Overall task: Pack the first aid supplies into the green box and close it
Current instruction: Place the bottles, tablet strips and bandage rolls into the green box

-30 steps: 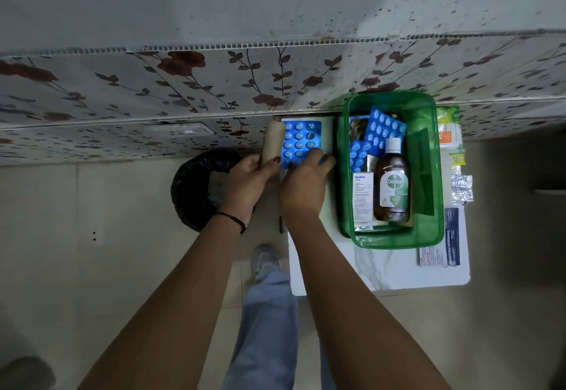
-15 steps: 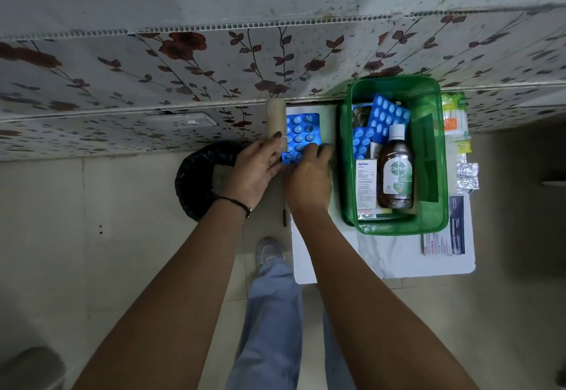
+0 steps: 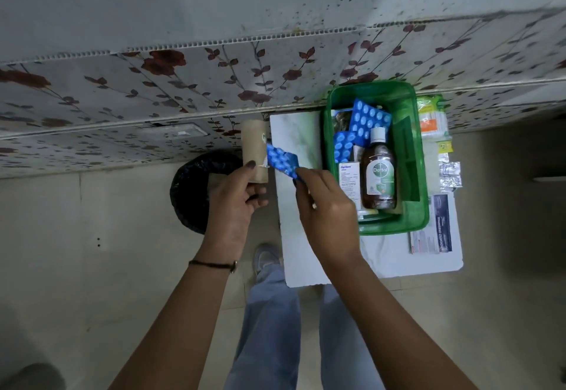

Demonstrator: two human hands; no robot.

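The open green box (image 3: 419, 212) stands on a small white table (image 3: 382, 261). It holds a brown Dettol bottle (image 3: 378, 176), two blue pill strips (image 3: 369, 121) and a white carton (image 3: 349, 179). My right hand (image 3: 324, 202) pinches another blue pill strip (image 3: 281, 161), lifted and tilted over the table's left part. Just left of the table edge, my left hand (image 3: 235, 202) grips a tan bandage roll (image 3: 255, 150) held upright.
More supplies lie right of the box: a green-orange packet (image 3: 432, 120), a silver foil strip (image 3: 450, 173) and a flat carton (image 3: 433, 225). A black-lined bin (image 3: 191, 193) stands on the floor to the left. A floral wall panel runs behind.
The blue pill strip was lying flat on the table under both hands; my right hand has lifted it at an angle. My left hand has pulled the roll away to the left.
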